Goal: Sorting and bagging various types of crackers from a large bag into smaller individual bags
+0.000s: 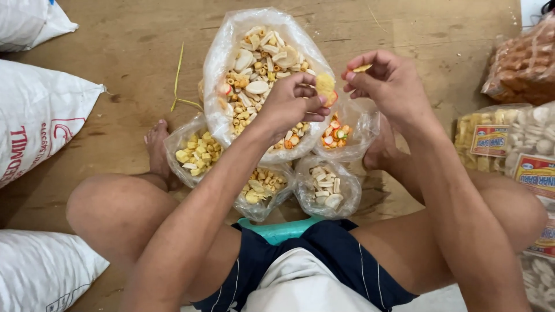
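The left hand (292, 104) pinches a round yellow cracker (325, 85) above the big open bag (222, 63) on the floor; the right hand (384, 81) nips a small yellow piece (362, 68). Both look light and brittle, best held gently by the edges.

Brown wooden floor (133, 46) carries clear snack bags (260, 63), white sacks (34, 115) and sealed packets (520, 144).

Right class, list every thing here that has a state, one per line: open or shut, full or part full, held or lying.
big clear bag: open, part full of mixed crackers
four small bags: open, part full, sorted by kind
left hand: pinching a yellow cracker
right hand: pinching a small chip
packed bags: filled, lying at the side
white sacks: lying on the floor
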